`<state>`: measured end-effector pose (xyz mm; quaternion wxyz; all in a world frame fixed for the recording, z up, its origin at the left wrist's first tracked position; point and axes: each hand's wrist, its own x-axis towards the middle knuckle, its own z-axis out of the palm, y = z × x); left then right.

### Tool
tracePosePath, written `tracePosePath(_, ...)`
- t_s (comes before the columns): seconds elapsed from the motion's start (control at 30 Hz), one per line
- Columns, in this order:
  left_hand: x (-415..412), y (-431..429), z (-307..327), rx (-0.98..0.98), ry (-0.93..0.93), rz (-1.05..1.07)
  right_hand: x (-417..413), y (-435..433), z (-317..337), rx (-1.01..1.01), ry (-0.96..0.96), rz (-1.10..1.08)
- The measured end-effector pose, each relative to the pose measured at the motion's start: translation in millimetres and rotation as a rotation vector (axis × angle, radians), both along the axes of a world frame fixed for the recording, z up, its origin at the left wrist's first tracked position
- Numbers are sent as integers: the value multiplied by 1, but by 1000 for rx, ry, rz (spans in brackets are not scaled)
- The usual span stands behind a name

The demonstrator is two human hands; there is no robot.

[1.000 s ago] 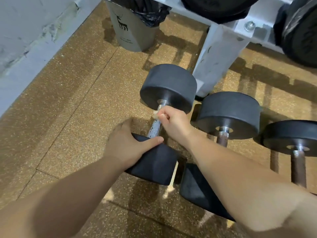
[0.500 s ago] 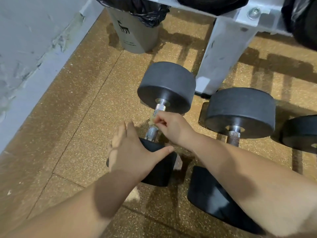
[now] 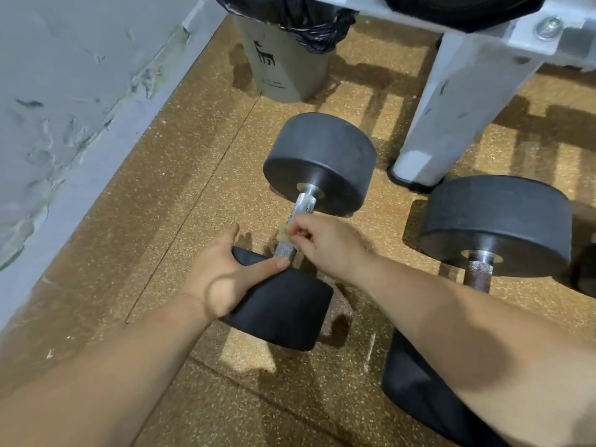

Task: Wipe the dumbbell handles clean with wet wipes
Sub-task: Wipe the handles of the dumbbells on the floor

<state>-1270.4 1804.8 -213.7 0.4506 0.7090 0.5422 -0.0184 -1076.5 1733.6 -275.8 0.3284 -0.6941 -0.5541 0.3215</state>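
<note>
Head view: three dumbbells lie on the floor [image 3: 193,204], side by side. The dumbbell [image 3: 319,162] nearest the wall [image 3: 64,75] is the one being handled. It has two black round heads joined by a knurled silver handle [image 3: 303,206].

The second dumbbell [image 3: 493,221] lies just to its right, with a brownish, rusty-looking grip, and its near head is partly covered by the right forearm. Only a dark sliver of the third dumbbell [image 3: 587,269] shows at the right edge.

There are two hands. The left hand [image 3: 222,275] clasps the near head of the first dumbbell, thumb laid across its top and fingers reaching down its left side. The right hand [image 3: 322,243] has its fingers [image 3: 300,233] curled and pinches one small, yellowed wipe [image 3: 284,230] against the middle of the handle.

One grey bin [image 3: 283,69] stands by the wall beyond the dumbbells. It is lined with a black bag [image 3: 290,11] gathered over its rim, and what is inside cannot be seen. A black deer [image 3: 263,54] figure is printed on its side, and the small lettering beneath it is too fine to read.

One pale leg of a rack [image 3: 451,101] stands behind the dumbbells, with a single bolt [image 3: 548,25] in the beam above.
</note>
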Motion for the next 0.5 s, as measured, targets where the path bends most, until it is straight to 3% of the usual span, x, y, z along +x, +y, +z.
tracePosePath(0.17,-4,5,-5,6,6,-15,5,22,0,18,-29,-339)
tracePosePath(0.23,-5,7,-8,-4,-8,-3,0,14,-1,31,-18,-256)
tracePosePath(0.37,-10,13,-12,-52,-71,42,-5,-6,8,-27,-67,137)
tracePosePath(0.43,-11,18,-13,-77,-96,35,-2,1,10,1,-125,127)
tracePosePath(0.5,-13,22,-12,-121,-121,48,-2,14,7,37,-103,-61)
